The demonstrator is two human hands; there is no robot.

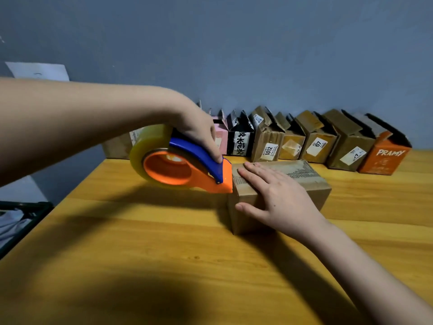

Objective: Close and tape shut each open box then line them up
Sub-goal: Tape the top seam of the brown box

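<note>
Matt cardboard box point(311, 184), seemingly wood-grain table point(164, 231)

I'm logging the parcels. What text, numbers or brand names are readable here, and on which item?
"PRAMY": orange cardboard box, far right of the row.
"3012": white label on a brown cardboard box.
"07": white label on another brown box.
Large white characters on the black box: unreadable.
Other labels: too small or blurred.

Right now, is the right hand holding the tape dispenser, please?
No, the left hand grips the dispenser; the right hand lies flat on the box.
</note>
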